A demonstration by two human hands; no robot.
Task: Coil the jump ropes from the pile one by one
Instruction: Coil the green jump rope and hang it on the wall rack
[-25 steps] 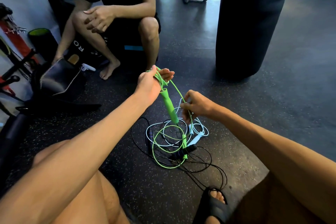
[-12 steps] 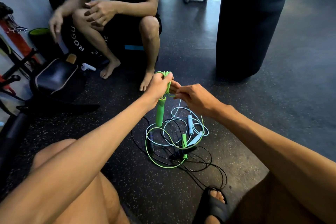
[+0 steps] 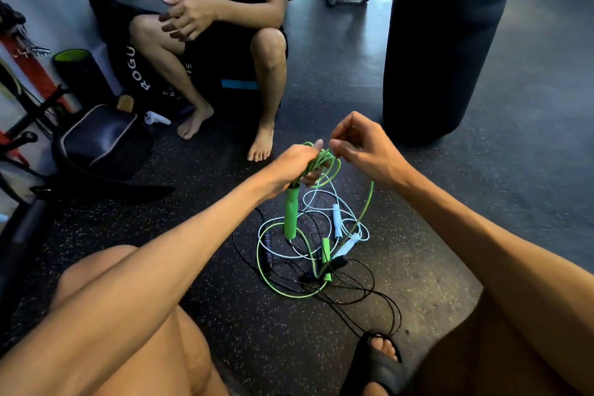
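Observation:
My left hand (image 3: 294,164) grips several loops of the green jump rope (image 3: 326,164), and one green handle (image 3: 291,214) hangs straight down below the fist. My right hand (image 3: 363,146) pinches the green cord right beside the left hand's fingertips. From there the cord runs down on the right to the pile (image 3: 316,254) on the floor. The pile holds the second green handle (image 3: 325,249), a pale blue rope (image 3: 336,220) and a black rope (image 3: 353,286), all tangled together.
Another person sits opposite on a black box, one bare foot (image 3: 261,146) close behind my hands. A black punching bag (image 3: 446,42) stands at the right. A dark bag (image 3: 99,138) lies at the left. My sandalled foot (image 3: 377,360) is near the pile.
My right hand has come up from the pile to the left hand, laying another loop of green cord there. Less green cord lies on the floor. The person opposite has shifted their arms.

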